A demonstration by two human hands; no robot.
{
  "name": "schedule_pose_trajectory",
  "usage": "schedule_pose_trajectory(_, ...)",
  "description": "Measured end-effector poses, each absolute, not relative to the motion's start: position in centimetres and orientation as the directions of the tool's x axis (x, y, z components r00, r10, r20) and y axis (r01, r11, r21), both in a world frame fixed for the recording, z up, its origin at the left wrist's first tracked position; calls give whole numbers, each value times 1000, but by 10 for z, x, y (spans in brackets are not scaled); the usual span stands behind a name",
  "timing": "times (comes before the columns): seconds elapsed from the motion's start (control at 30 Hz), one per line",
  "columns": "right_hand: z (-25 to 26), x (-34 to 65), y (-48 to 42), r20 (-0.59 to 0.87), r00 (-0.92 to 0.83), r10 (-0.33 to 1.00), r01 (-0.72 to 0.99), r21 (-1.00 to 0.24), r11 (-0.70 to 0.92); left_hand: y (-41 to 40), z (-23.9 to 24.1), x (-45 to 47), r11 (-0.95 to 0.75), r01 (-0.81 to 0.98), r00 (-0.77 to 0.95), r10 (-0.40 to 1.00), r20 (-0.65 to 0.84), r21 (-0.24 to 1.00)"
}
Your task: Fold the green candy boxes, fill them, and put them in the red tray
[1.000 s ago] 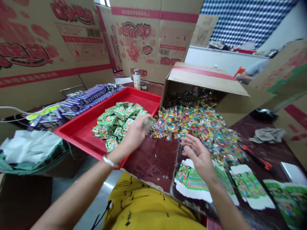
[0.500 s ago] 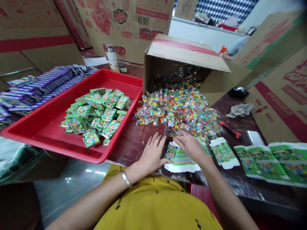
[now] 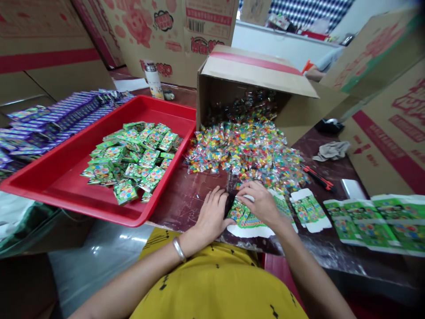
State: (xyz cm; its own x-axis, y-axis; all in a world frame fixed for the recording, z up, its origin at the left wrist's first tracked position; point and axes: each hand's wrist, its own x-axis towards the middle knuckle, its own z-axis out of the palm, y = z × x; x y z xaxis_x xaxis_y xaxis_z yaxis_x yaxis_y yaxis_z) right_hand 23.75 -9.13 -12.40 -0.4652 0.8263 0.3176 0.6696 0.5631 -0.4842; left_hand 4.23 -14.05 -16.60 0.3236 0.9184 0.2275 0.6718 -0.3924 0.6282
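My left hand [image 3: 215,212] lies on the table, fingers stretched forward, its thumb tip at the left edge of a row of green printed cartons [image 3: 257,219]. My right hand [image 3: 260,201] is closed over that row, thumb and fingers pinched at the white end flap of a small green candy box [image 3: 236,211]. My fingers partly hide this box. The cartons are flat, overlap like a fan and show white flaps at the near edge. Just beyond my hands spreads a heap of small clear packets of colourful candy [image 3: 245,150].
At left stands a red tray [image 3: 66,179] with filled-looking green boxes [image 3: 133,161], beside rows of purple boxes [image 3: 63,119]. An open cardboard box [image 3: 255,71] lies behind the candy. More flat cartons [image 3: 308,210], a red-black cutter [image 3: 318,178] and a cloth [image 3: 332,151] are at right.
My right hand's fingers have curled in more and shifted slightly left over the small box's end. My left hand stays almost in place. The whole view has shifted a little.
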Motion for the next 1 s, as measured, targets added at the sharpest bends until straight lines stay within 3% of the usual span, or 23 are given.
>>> schedule_pose_trajectory(0.1, -108, 235, -93, 346, -439, 829, 594, -581, 557, -138, -152, 35, -345, 511, 329, 925, 192, 787)
schedule_pose_trajectory(0.17, -94, 230, -96, 383, -417, 824, 524, -639, 563, -135, -139, 27, -193, 300, 354, 932, 79, 934)
schedule_pose_trajectory(0.23, -81, 222, -98, 414, -393, 821, 465, -681, 566, -131, -128, 19, 32, 60, 420, 906, -54, 998)
schedule_pose_trajectory(0.37, -70, 202, -101, 472, -377, 797, 405, -690, 600, -130, -117, 7, 360, -272, 552, 818, -162, 893)
schedule_pose_trajectory(0.53, -77, 192, -110, 575, -293, 764, 483, -601, 637, -137, -116, 1, 469, -515, 573, 811, -118, 718)
schedule_pose_trajectory(0.63, -84, 190, -120, 485, -356, 799, 516, -611, 601, -137, -115, -3, 441, -543, 537, 837, -109, 715)
schedule_pose_trajectory(0.7, -88, 189, -124, 356, -419, 835, 493, -683, 538, -137, -114, -6, 410, -511, 513, 850, -115, 755)
schedule_pose_trajectory(0.9, -87, 192, -117, -53, -499, 865, 365, -918, 154, -142, -114, -11, 320, -283, 512, 847, -139, 904)
schedule_pose_trajectory(1.0, -87, 191, -113, 1, -370, 929, 268, -958, 107, -144, -115, -10, 263, -268, 378, 913, -150, 927)
